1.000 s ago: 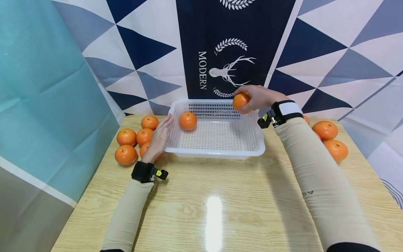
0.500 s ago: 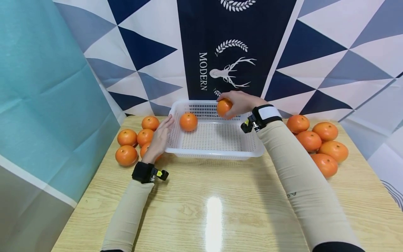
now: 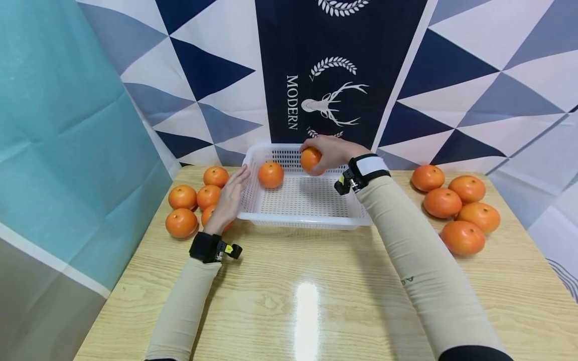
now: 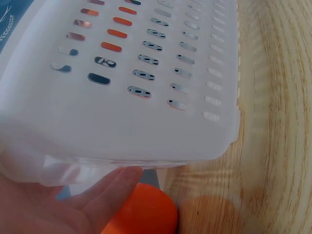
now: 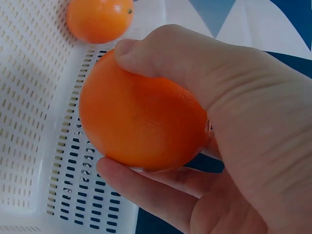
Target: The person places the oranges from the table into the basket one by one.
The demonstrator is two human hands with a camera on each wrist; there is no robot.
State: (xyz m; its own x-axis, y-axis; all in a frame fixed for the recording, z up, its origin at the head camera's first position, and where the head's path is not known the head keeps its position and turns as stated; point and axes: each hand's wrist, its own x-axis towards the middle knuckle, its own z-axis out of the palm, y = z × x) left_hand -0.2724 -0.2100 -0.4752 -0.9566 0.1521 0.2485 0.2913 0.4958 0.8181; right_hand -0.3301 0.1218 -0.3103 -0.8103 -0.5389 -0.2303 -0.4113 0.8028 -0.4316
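Note:
A white slotted plastic basket stands on the table against the back wall. One orange lies in its left back corner. My right hand grips another orange above the back part of the basket, thumb on one side and fingers curled round the other, as the right wrist view shows. My left hand lies along the basket's left end with fairly straight fingers touching its rim. In the left wrist view its fingers are against the basket's outer wall, close to an orange on the table.
Several oranges are grouped left of the basket, partly behind my left hand. Several more oranges form a cluster at the table's right. A patterned cloth hangs behind the wooden table.
My right hand has carried its orange leftward and somewhat lower, from the basket's right back corner to over its back middle. My left hand has stayed at the rim.

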